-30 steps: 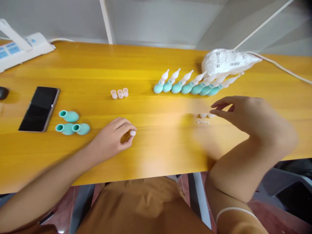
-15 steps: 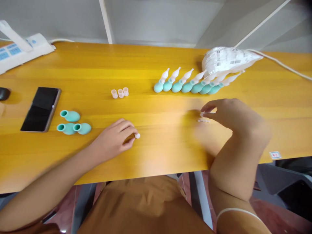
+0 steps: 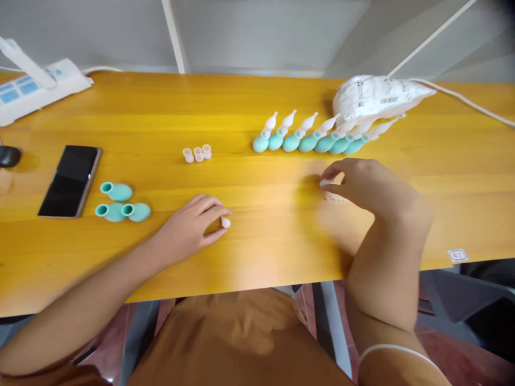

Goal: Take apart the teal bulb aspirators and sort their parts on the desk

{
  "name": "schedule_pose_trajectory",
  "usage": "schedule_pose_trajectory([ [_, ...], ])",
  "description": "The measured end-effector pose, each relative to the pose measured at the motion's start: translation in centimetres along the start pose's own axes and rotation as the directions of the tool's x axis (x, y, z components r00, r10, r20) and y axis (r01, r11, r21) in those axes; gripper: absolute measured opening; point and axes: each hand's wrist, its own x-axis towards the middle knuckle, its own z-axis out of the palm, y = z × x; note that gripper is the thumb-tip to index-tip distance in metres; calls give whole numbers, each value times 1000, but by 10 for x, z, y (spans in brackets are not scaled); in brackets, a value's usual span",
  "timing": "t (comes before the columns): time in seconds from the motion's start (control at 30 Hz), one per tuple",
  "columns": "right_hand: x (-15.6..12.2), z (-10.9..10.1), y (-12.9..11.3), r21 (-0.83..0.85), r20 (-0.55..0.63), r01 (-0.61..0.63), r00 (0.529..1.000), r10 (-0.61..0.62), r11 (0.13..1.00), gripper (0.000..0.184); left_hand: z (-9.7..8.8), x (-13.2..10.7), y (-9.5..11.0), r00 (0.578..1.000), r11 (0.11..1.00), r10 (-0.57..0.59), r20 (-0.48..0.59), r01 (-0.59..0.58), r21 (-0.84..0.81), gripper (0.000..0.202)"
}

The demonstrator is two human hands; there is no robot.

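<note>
My left hand (image 3: 198, 224) is near the middle of the table, thumb and fingers curved around a small white piece (image 3: 226, 222) at their tips. My right hand (image 3: 358, 182) pinches another small white piece (image 3: 325, 183) between thumb and forefinger. Just below those fingertips a short row of tiny white pieces (image 3: 335, 198) lies on the table, partly hidden by the hand. Beyond stands a row of several teal bulbs (image 3: 292, 143) topped with pale pink pointed tips (image 3: 309, 123). Three small pale pink cups (image 3: 198, 154) stand left of that row.
Three bare teal bulbs (image 3: 137, 212) lie at left, beside a black phone (image 3: 69, 181). A white power strip (image 3: 44, 88) sits in the far left corner, with a black mouse (image 3: 8, 156) below it. A white plastic package (image 3: 374, 99) and a cable (image 3: 462, 99) are behind the bulb row.
My right hand has moved slightly left and away from me, with more of its white piece now showing. My left fingertips have shifted a little around their piece, which has barely moved.
</note>
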Motion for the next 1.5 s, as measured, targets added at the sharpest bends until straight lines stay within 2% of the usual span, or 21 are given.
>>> schedule_pose_trajectory([
  [0.07, -3, -2, 5, 5, -51, 9, 999, -9, 1000, 17, -8, 2, 1, 999, 999, -43, 6, 43, -25, 29],
  [0.13, -8, -4, 11, 11, -79, -11, 997, 12, 1000, 17, -20, 5, 1, 996, 997, -83, -40, 83, -5, 31],
  [0.2, -12, -8, 18, 12, -51, -46, 998, 47, 999, 14, -36, 8, 0, 983, 990, -105, -150, 118, 81, 22],
  [0.27, -14, -10, 23, 6, 1, -74, 997, 74, 997, 13, -52, 13, -6, 958, 966, -109, -264, 164, 197, 20],
  [0.37, -15, -10, 26, -31, 62, -91, 994, 92, 995, 13, -74, 21, -22, 945, 942, -102, -310, 192, 275, 28],
  [0.47, -14, -8, 27, -62, 89, -57, 994, 62, 996, 14, -89, 32, -49, 955, 952, -85, -284, 162, 259, 32],
  [0.57, -11, -4, 24, -57, 121, -11, 993, 18, 998, 13, -94, 44, -84, 973, 960, -96, -210, 146, 239, 45],
  [0.7, -2, 1, 22, -63, 187, 23, 982, -11, 998, 11, -88, 56, -124, 985, 962, -40, -168, 84, 260, 52],
  [0.83, 6, 6, 21, -57, 181, 28, 983, -17, 998, 11, -81, 61, -143, 993, 956, 44, -112, -9, 294, 57],
  [0.9, 8, 7, 20, -59, 181, 12, 983, -1, 998, 11, -79, 61, -145, 994, 961, 28, -103, 2, 276, 56],
  [1.07, 9, 8, 18, -103, 170, -51, 983, 68, 993, 6, -77, 59, -142, 985, 981, -120, -127, 137, 140, 52],
  [1.3, 7, 6, 16, -101, 168, -36, 984, 53, 994, 12, -75, 64, -137, 990, 971, -59, -128, 86, 222, 33],
  [1.4, -4, 3, 16, -94, 115, -19, 993, 29, 995, 14, -79, 65, -123, 990, 970, -56, -132, 86, 228, 31],
  [1.5, -19, 0, 14, 11, 36, 97, 995, -98, 995, 11, -86, 59, -91, 983, 942, -117, -142, 155, 296, 30],
])
